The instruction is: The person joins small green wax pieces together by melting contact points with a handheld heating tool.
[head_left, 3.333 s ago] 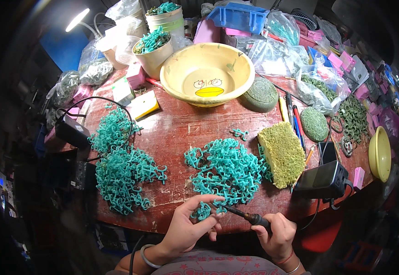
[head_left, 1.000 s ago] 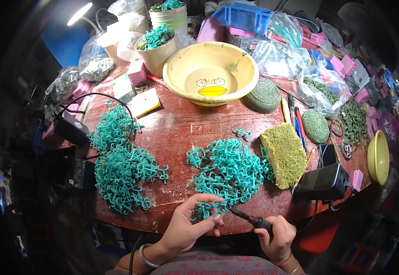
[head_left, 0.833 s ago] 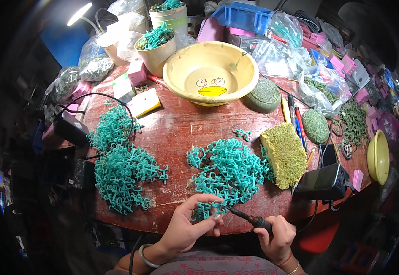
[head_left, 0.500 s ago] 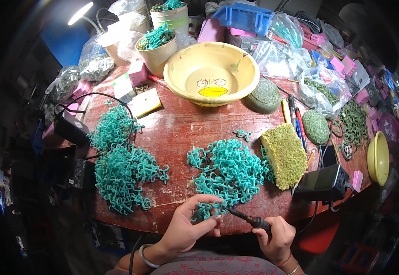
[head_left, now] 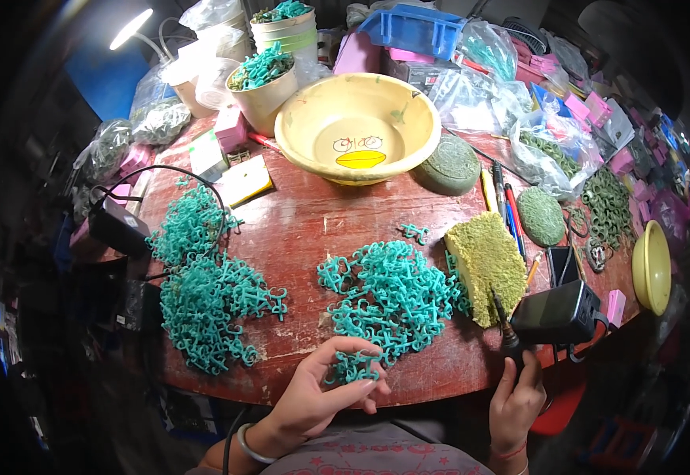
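Observation:
My left hand (head_left: 330,389) pinches a small teal curly wax-like piece (head_left: 372,366) between thumb and fingertips, at the table's near edge. Right behind it lies a loose heap of similar teal pieces (head_left: 388,297). My right hand (head_left: 517,400) is closed round the dark handle of a soldering iron (head_left: 509,339). The iron's thin tip points up and lies against the near right part of a rough yellow-green sponge block (head_left: 479,253), beside the heap. The fingers of my left hand partly hide the piece it holds.
A second teal heap (head_left: 210,309) lies on the left, a cable (head_left: 222,206) across it. A yellow basin (head_left: 301,150) stands at the back. A black box-shaped device (head_left: 558,313), pens (head_left: 513,214) and green stones (head_left: 541,216) occupy the right. Tubs (head_left: 262,95) crowd the back left.
My right hand has carried the soldering iron to the right, away from the teal piece, onto the sponge. My left hand stays nearly in place with the piece. The view has shifted slightly.

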`<state>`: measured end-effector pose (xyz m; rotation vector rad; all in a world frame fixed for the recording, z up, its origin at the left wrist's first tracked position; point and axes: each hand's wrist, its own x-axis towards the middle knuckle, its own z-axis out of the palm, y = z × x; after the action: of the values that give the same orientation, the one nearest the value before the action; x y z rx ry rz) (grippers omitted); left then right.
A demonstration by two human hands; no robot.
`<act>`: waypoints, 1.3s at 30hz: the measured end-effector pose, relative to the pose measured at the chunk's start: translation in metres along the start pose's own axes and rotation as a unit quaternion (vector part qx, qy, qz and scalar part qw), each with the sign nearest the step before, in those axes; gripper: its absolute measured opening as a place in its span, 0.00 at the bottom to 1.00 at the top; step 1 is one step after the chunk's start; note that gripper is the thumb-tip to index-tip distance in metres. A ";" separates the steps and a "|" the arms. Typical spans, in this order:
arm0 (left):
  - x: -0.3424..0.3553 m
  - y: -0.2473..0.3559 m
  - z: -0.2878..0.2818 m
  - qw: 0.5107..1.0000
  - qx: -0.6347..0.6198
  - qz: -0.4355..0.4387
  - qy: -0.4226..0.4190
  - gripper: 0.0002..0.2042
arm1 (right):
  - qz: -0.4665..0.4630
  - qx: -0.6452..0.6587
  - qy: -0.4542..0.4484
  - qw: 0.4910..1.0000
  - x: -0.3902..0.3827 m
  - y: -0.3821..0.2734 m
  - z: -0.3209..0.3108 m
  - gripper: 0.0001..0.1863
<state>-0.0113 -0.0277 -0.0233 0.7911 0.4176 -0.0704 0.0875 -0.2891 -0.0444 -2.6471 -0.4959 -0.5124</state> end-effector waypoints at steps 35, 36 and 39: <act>0.003 0.006 -0.003 0.997 -0.063 -0.050 -0.020 0.02 | -0.049 0.259 0.024 0.964 0.058 -0.065 0.022 0.13; 0.003 0.006 -0.003 0.997 -0.060 -0.050 -0.020 0.02 | -0.047 0.281 0.002 0.958 0.058 -0.065 0.020 0.13; 0.003 0.006 -0.002 0.997 -0.059 -0.051 -0.019 0.02 | -0.060 0.291 -0.027 0.954 0.057 -0.068 0.017 0.14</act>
<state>-0.0083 -0.0217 -0.0213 0.6512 0.4213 -0.1544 0.1136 -0.2084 -0.0140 -2.0762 -0.7051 -0.2701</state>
